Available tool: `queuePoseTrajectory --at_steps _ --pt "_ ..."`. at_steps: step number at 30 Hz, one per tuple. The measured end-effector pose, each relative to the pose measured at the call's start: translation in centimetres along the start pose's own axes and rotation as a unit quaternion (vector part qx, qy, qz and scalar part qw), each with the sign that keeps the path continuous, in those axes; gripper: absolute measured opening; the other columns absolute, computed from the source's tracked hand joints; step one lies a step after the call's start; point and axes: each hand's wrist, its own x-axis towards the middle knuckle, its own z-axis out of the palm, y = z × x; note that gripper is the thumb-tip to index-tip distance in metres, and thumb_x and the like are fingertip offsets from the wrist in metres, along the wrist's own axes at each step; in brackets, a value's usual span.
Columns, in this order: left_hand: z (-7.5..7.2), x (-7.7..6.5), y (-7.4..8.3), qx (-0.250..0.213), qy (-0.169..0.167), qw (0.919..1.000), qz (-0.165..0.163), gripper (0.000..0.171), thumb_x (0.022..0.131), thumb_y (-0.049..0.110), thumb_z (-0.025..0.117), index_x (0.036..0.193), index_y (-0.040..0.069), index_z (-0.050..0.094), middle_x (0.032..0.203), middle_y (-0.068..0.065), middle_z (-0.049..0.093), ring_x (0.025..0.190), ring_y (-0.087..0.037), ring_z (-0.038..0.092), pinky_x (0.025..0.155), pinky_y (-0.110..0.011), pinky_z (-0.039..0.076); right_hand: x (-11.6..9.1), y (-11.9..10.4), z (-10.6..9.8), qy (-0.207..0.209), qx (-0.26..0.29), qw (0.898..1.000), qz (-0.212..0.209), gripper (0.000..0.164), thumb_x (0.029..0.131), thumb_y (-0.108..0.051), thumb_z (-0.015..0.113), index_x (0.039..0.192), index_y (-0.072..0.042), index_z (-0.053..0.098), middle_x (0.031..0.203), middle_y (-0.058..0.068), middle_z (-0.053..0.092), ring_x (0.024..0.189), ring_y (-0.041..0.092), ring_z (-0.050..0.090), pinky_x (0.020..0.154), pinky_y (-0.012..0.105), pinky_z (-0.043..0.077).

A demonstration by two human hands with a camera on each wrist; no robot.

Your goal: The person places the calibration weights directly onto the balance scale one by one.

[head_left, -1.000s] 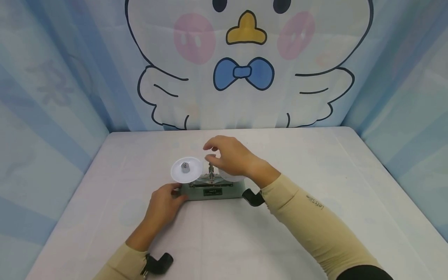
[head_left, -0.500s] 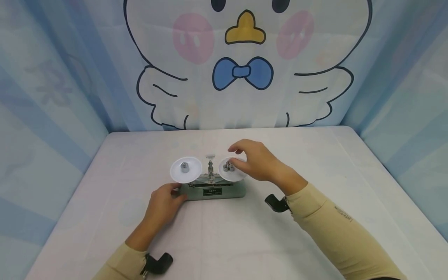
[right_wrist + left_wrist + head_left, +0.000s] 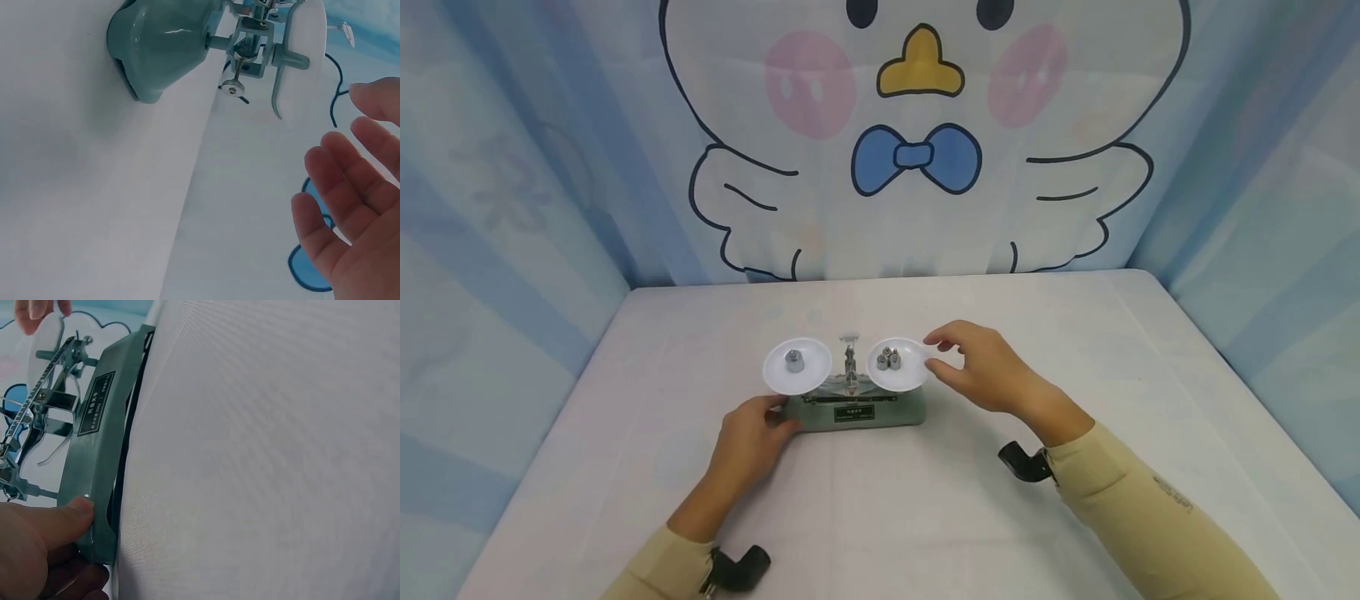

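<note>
A green balance scale [image 3: 891, 416] with two white pans stands on the table. On its left pan [image 3: 777, 377] sits one metal weight [image 3: 794, 361]; the right pan [image 3: 913, 377] holds several smaller metal weights [image 3: 889, 360]. My left hand [image 3: 749, 446] grips the left end of the base, and in the left wrist view its thumb [image 3: 69, 519] presses the front face while the other fingers go round the end, partly hidden. Just right of the right pan is my right hand [image 3: 988, 367], fingers loosely bent around nothing. The right wrist view shows its fingers [image 3: 350, 181] apart from the pan [image 3: 304, 59].
A white cloth covers the table [image 3: 880, 517]. Behind it hangs a curtain [image 3: 917, 225] printed with a cartoon face and a blue bow tie, and blue curtains close off both sides. A black wrist mount [image 3: 1026, 462] juts from the right sleeve, another mount [image 3: 741, 569] from the left.
My right hand has moved right and lower, from above the middle of the scale to beside the right pan, uncovering the weights there. The left hand keeps its hold on the base.
</note>
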Motion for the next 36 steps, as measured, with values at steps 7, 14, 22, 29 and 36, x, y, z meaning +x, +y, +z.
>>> queuePoseTrajectory --at_steps 7,14,22,29,36 --pt "0.1 0.1 0.0 0.001 0.003 1.0000 0.005 0.046 0.086 0.010 0.078 0.126 -0.006 0.063 0.121 -0.022 0.066 0.107 -0.035 0.065 0.090 -0.050 0.053 -1.4 1.1 0.1 0.009 -0.005 1.000 0.028 0.030 0.093 -0.015 0.072 0.119 -0.002 0.066 0.115 0.011 0.068 0.105 0.027 0.063 0.091 0.046 0.054" --pt "0.2 0.2 0.2 0.002 0.004 1.0000 0.000 0.045 0.086 0.010 0.079 0.126 -0.006 0.064 0.120 -0.021 0.067 0.105 -0.034 0.066 0.089 -0.049 0.054 -2.6 1.9 0.5 0.012 -0.001 0.999 0.045 0.030 0.093 -0.016 0.072 0.119 -0.003 0.066 0.116 0.010 0.067 0.104 0.027 0.064 0.090 0.047 0.054" --pt "-0.1 0.8 -0.1 0.007 -0.020 0.9998 -0.005 0.050 0.086 0.015 0.079 0.128 -0.005 0.063 0.122 -0.022 0.066 0.113 -0.038 0.062 0.094 -0.053 0.051 -3.0 2.2 0.9 0.004 -0.010 0.998 0.066 0.036 0.093 -0.021 0.073 0.123 -0.003 0.064 0.119 0.013 0.066 0.104 0.030 0.063 0.089 0.048 0.054" --pt "-3.2 0.6 -0.4 0.019 -0.059 0.9980 -0.013 0.063 0.089 0.025 0.077 0.140 -0.002 0.053 0.142 -0.025 0.051 0.133 -0.044 0.046 0.105 -0.059 0.040 -3.5 1.6 0.9 -0.009 -0.023 0.995 0.098 0.044 0.094 -0.027 0.071 0.129 -0.002 0.061 0.124 0.016 0.064 0.110 0.033 0.062 0.093 0.052 0.052" --pt "-6.7 0.1 0.7 0.070 -0.050 0.9959 0.027 0.082 0.086 0.031 0.080 0.149 -0.003 0.040 0.151 -0.029 0.039 0.138 -0.047 0.036 0.107 -0.061 0.035 -3.6 0.8 -0.2 -0.015 -0.063 0.994 0.089 0.057 0.094 -0.033 0.071 0.137 0.001 0.056 0.136 0.018 0.059 0.124 0.037 0.056 0.103 0.054 0.044"
